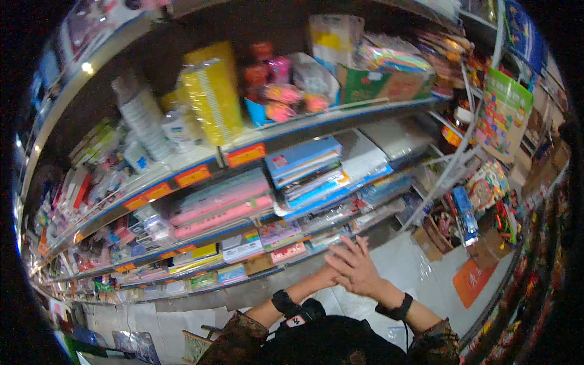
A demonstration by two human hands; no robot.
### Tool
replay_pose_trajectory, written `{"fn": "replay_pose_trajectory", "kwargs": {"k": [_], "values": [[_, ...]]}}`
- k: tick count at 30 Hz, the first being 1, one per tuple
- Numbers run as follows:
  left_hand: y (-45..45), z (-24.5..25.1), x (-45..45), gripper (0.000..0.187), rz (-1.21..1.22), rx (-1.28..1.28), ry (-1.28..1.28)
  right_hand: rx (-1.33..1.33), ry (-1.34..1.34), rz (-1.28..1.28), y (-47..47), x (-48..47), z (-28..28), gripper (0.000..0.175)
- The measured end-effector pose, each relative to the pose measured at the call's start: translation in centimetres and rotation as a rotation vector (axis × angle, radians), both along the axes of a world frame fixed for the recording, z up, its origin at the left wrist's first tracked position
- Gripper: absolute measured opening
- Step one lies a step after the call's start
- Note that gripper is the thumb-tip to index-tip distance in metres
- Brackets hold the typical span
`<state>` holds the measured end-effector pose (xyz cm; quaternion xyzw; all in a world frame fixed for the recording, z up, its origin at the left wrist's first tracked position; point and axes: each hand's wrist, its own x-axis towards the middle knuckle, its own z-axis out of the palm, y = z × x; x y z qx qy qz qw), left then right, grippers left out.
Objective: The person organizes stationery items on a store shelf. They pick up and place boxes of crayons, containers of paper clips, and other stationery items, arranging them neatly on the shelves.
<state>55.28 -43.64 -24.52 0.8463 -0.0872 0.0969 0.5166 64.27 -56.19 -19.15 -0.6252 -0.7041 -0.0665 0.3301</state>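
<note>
My left hand [329, 273] and my right hand [358, 269] meet in front of my body, the right one laid over the left. The right hand's fingers are spread, and I see nothing held in it. Most of the left hand's fingers are hidden behind the right. Each wrist wears a black band. Beyond the hands rise store shelves, the lowest holding a red-and-white packet [288, 253] and a purple boxed item [280, 232]. Higher up lie blue binders [303, 159] and pink rolls or packs [223, 216].
Yellow packs [212, 100], stacked cups [143, 116] and a green cardboard box [385, 84] stand on an upper shelf. At right are a metal rack post [449, 169], an open carton [433, 239] and an orange floor sign [474, 282]. A folding stool [197, 346] stands lower left.
</note>
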Motion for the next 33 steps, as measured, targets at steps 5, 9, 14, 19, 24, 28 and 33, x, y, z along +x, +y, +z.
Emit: {"fn": "replay_pose_trajectory", "kwargs": {"k": [5, 9, 14, 19, 24, 28, 33], "values": [[1.6, -5.1, 2.7, 0.041, -0.046, 0.626, 0.236, -0.265, 0.114, -0.436, -6.5, 9.6, -14.3, 0.039], [5.9, -10.0, 2.9, 0.043, 0.003, 0.433, 0.458, -0.843, 0.405, -0.862, -20.8, 16.2, -27.9, 0.029], [9.3, -12.3, 1.4, 0.048, 0.25, 0.911, 0.574, -0.968, 0.699, -1.229, -39.0, 9.9, -36.9, 0.025], [10.4, -12.6, 7.1, 0.048, 0.257, 0.852, 0.64, -1.201, 0.944, -1.155, -41.1, 5.9, -38.0, 0.031], [8.2, -11.8, 13.8, 0.046, 0.142, 0.642, 0.43, -1.159, 0.735, -0.828, -36.9, 11.6, -40.6, 0.037], [5.9, -11.1, 17.1, 0.051, 0.153, 0.627, 0.611, -0.79, 1.357, -0.597, -34.7, 22.2, -42.9, 0.033], [1.8, -12.7, 18.0, 0.051, 0.376, 0.756, 0.651, -0.673, 1.44, -0.713, -33.3, 36.4, -42.5, 0.022]]}}
